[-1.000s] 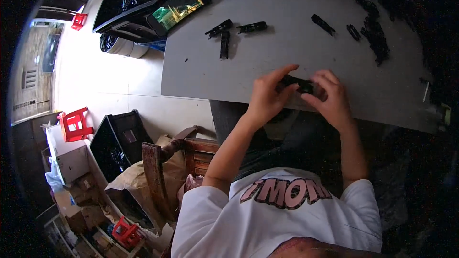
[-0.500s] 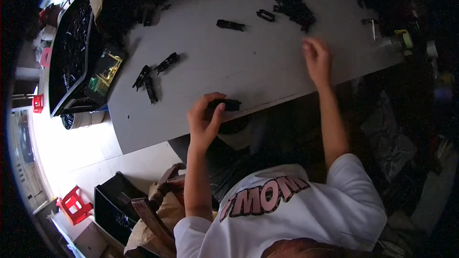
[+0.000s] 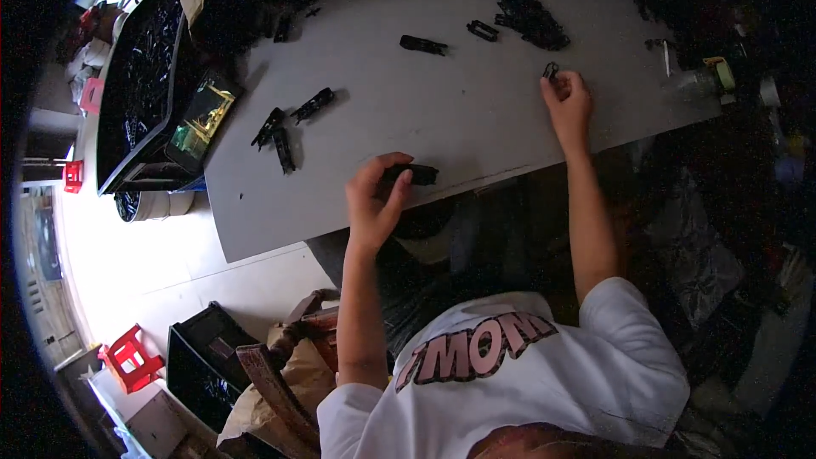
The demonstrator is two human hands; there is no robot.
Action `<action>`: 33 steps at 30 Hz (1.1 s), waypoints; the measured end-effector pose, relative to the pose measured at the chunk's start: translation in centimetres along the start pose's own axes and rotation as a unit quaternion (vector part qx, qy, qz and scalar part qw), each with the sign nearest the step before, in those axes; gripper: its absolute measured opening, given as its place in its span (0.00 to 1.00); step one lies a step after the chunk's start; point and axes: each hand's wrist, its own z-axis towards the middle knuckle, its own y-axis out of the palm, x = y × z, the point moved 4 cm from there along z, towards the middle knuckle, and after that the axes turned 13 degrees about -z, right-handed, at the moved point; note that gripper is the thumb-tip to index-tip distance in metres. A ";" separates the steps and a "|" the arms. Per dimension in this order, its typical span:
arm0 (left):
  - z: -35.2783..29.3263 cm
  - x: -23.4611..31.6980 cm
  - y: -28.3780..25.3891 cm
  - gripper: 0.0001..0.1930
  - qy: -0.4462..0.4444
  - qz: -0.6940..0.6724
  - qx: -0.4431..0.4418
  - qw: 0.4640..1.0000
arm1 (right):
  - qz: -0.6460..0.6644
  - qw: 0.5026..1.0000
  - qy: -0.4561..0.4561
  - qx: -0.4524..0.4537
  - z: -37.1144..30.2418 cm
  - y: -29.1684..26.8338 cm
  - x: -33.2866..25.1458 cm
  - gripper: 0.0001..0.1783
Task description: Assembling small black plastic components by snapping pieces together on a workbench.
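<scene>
My left hand (image 3: pixel 374 200) grips a black oblong plastic part (image 3: pixel 412 175) at the near edge of the grey table (image 3: pixel 476 119). My right hand (image 3: pixel 568 102) reaches out to the right and pinches a small black piece (image 3: pixel 551 70) between its fingertips. Just beyond that hand lies a heap of small black parts (image 3: pixel 531 19). Three black oblong parts (image 3: pixel 287 126) lie together on the table's left side, and one more black part (image 3: pixel 422 44) lies alone farther back.
A big black tray of dark parts (image 3: pixel 140 76) and a small green-lit screen (image 3: pixel 201 121) stand left of the table. A clear bottle and tape roll (image 3: pixel 705 76) sit at the table's right end. Black crate (image 3: pixel 200 357), brown bags and red stools stand on the floor.
My hands have parted: the right one left the black part and reached far right to a small piece near the heap. The left hand keeps the oblong part at the table's edge.
</scene>
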 end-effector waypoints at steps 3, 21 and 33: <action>0.0 -0.7 -0.5 0.08 0.054 0.011 -0.006 0.998 | -0.066 0.993 -0.091 -0.018 -2.3 -0.1 -3.9 0.11; 0.1 0.4 0.0 0.04 -0.003 -0.031 -0.004 1.000 | -0.191 0.946 -0.258 -0.047 4.6 7.3 -7.4 0.13; 15.6 -0.7 3.9 0.16 0.186 0.340 -0.025 0.921 | -0.123 0.975 -0.116 -0.143 0.7 3.1 -7.2 0.10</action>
